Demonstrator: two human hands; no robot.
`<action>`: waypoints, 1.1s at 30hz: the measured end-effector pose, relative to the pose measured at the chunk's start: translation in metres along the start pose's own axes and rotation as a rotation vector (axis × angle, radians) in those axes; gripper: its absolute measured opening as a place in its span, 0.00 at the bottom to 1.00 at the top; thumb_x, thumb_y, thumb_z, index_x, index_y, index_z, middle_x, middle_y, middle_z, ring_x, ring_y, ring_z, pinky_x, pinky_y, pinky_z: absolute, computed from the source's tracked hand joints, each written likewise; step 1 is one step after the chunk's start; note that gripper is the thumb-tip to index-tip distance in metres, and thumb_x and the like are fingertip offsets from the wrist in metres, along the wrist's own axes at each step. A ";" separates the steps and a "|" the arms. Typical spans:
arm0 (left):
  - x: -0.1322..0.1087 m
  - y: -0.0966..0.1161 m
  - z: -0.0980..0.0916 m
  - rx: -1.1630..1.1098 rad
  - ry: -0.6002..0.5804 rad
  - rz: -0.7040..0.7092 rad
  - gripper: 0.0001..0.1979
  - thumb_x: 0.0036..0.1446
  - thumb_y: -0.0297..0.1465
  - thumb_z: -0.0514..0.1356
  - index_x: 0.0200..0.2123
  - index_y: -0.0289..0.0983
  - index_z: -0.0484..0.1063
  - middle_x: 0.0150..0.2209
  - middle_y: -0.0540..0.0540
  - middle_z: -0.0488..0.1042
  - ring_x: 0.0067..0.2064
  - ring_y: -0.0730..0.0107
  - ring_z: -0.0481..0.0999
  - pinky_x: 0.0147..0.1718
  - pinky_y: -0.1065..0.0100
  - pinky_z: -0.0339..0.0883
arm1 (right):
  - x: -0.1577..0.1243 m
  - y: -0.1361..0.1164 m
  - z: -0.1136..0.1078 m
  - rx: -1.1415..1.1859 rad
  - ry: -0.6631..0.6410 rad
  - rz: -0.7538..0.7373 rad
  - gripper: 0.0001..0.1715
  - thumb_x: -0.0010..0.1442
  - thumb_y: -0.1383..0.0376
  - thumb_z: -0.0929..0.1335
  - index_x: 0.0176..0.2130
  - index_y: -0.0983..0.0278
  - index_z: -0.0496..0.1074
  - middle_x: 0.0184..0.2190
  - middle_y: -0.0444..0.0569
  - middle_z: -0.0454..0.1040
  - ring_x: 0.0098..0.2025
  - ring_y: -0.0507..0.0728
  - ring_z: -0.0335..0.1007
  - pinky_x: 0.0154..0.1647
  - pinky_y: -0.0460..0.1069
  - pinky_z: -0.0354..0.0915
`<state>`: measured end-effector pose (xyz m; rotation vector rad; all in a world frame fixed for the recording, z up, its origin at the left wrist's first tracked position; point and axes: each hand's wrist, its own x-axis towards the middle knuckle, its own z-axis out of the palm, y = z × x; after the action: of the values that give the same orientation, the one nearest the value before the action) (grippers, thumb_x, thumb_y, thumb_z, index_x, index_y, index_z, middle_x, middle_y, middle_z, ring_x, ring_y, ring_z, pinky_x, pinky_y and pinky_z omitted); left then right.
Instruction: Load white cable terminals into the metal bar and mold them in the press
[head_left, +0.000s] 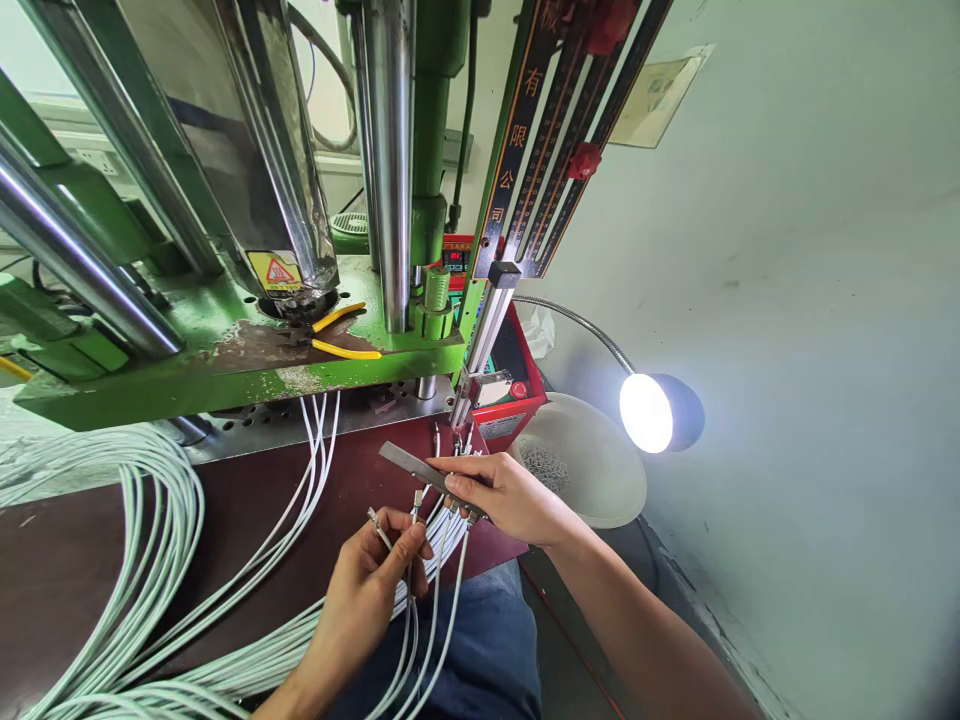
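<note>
Two cable ends (418, 500) stand up out of the left hand (367, 580), its fingers curled closed around the white cables just below the metal tips. And here's the right hand (510, 495), thumb and fingers pinched tight on a flat metal bar (409, 465), which slants up and leftward, its far end poking out above the left fingertips. More connectors (471, 517) crowd beneath the right fingers, cables dropping from them toward the lap in blue jeans (487, 640); how they're fixed to the bar, I can't tell.

Moving outward, a white cable bundle (285, 645) runs behind the left wrist, sweeping left across the dark red surface (247, 510) to a big coil (161, 500). That's plenty of cable to snag on! Ahead, the green machine plate (187, 375) juts over the back of the surface, yellow-handled pliers (346, 352) lying on top, thick steel columns (386, 170) rising beyond. A strip of dark red lies between that plate and the bar, crossed at left by thin cables.

Over to the right, it's tight: a red control box (529, 385) behind the right hand, a pale tub (622, 490) of small bits past the wrist, a glowing lamp (646, 412) above it, then the wall (810, 330). The surface's near right corner ends under the right forearm, floor showing beyond.
</note>
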<state>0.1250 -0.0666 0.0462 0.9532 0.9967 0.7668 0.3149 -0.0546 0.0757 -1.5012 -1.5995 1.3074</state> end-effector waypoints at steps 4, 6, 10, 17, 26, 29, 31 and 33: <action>0.003 0.003 -0.001 -0.014 -0.040 -0.034 0.14 0.51 0.40 0.64 0.25 0.36 0.70 0.21 0.50 0.74 0.20 0.74 0.68 0.25 0.70 0.62 | 0.000 -0.005 0.003 -0.025 -0.002 -0.018 0.22 0.63 0.61 0.64 0.54 0.65 0.74 0.30 0.46 0.75 0.29 0.50 0.63 0.33 0.46 0.61; 0.003 0.003 -0.003 -0.024 -0.074 -0.040 0.15 0.51 0.40 0.63 0.22 0.35 0.70 0.19 0.49 0.74 0.20 0.74 0.68 0.24 0.70 0.61 | 0.000 -0.007 0.004 -0.018 -0.001 -0.024 0.22 0.62 0.61 0.64 0.53 0.65 0.74 0.30 0.46 0.75 0.29 0.50 0.63 0.33 0.46 0.61; 0.002 0.002 -0.005 -0.093 -0.116 -0.072 0.15 0.53 0.39 0.60 0.21 0.35 0.71 0.15 0.51 0.70 0.16 0.76 0.64 0.21 0.71 0.57 | 0.000 -0.011 0.005 0.010 -0.016 -0.027 0.22 0.62 0.62 0.65 0.54 0.65 0.74 0.30 0.45 0.75 0.29 0.50 0.64 0.32 0.45 0.62; -0.002 0.007 0.000 -0.188 -0.069 -0.140 0.13 0.50 0.36 0.59 0.18 0.36 0.71 0.12 0.52 0.66 0.14 0.75 0.61 0.16 0.72 0.53 | 0.001 -0.010 0.008 0.009 -0.069 -0.005 0.24 0.63 0.63 0.64 0.57 0.62 0.71 0.33 0.45 0.76 0.31 0.51 0.67 0.32 0.45 0.61; -0.001 0.009 0.002 -0.202 -0.022 -0.165 0.12 0.48 0.36 0.59 0.19 0.36 0.70 0.12 0.52 0.64 0.13 0.77 0.59 0.15 0.72 0.50 | 0.002 -0.009 0.012 -0.077 -0.046 0.011 0.25 0.64 0.60 0.63 0.59 0.61 0.69 0.28 0.42 0.73 0.27 0.49 0.59 0.30 0.44 0.58; 0.002 0.010 0.002 -0.191 -0.045 -0.178 0.11 0.48 0.37 0.59 0.19 0.36 0.69 0.11 0.53 0.64 0.13 0.77 0.59 0.15 0.73 0.50 | 0.002 -0.012 0.010 -0.077 -0.051 -0.018 0.25 0.63 0.59 0.64 0.58 0.60 0.70 0.30 0.42 0.74 0.28 0.50 0.60 0.31 0.44 0.59; 0.004 0.010 0.000 -0.184 -0.055 -0.194 0.12 0.48 0.37 0.59 0.18 0.37 0.68 0.11 0.54 0.62 0.13 0.78 0.58 0.15 0.73 0.50 | 0.002 -0.012 0.009 -0.072 -0.067 -0.037 0.25 0.63 0.59 0.64 0.58 0.60 0.70 0.30 0.43 0.74 0.29 0.50 0.60 0.31 0.44 0.59; 0.005 0.010 -0.001 -0.178 -0.059 -0.207 0.12 0.48 0.37 0.59 0.18 0.38 0.66 0.10 0.55 0.60 0.12 0.78 0.57 0.15 0.73 0.49 | 0.002 -0.012 0.007 -0.072 -0.083 -0.039 0.25 0.63 0.59 0.64 0.58 0.61 0.70 0.29 0.43 0.74 0.28 0.50 0.60 0.31 0.44 0.59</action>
<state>0.1246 -0.0581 0.0529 0.7032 0.9418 0.6383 0.3038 -0.0527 0.0836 -1.4676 -1.7372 1.3187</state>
